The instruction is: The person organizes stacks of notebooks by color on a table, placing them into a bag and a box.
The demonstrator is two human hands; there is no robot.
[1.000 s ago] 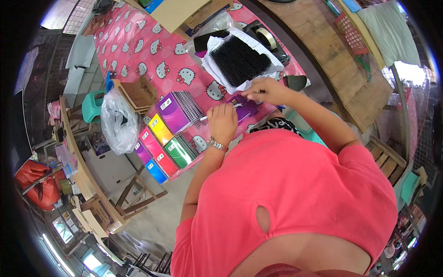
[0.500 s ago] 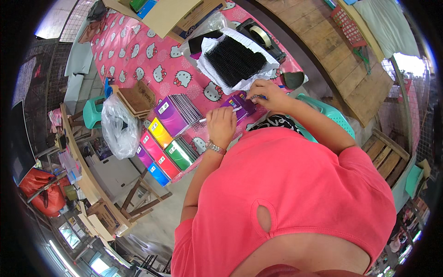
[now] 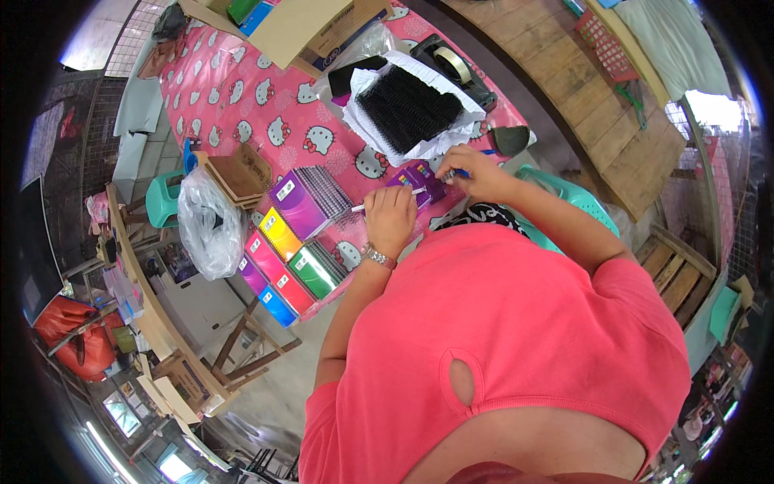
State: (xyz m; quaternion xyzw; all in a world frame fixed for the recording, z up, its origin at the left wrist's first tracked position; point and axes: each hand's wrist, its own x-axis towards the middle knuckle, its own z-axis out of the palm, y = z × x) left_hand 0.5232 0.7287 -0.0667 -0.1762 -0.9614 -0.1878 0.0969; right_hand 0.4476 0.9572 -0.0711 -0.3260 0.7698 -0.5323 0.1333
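Observation:
My left hand [image 3: 390,219] is closed around a thin white stick [image 3: 358,209], whose ends stick out on both sides of the fingers. It rests at the near edge of a purple notebook [image 3: 431,187], the front of which it partly covers. My right hand [image 3: 476,174] is pinched on a small blue thing [image 3: 460,173] at the notebook's right end; most of that thing is hidden by the fingers. Just beyond lies a pile of black spiral binding coils [image 3: 411,109] on white paper [image 3: 367,81]. To the left stand stacked spiral notebooks [image 3: 297,198] in purple, yellow, green, red and blue.
A pink patterned cloth [image 3: 274,89] covers the table. At its far side are a cardboard box [image 3: 322,32] and a tape dispenser [image 3: 453,64]. A dark green scoop-like piece [image 3: 511,140] lies right of my hand. A clear plastic bag [image 3: 208,226] hangs at the left; a green stool [image 3: 576,202] stands right.
My right hand has shifted slightly right and nearer to me, and more of the blue thing shows. My left hand has slid a little to the right with the white stick.

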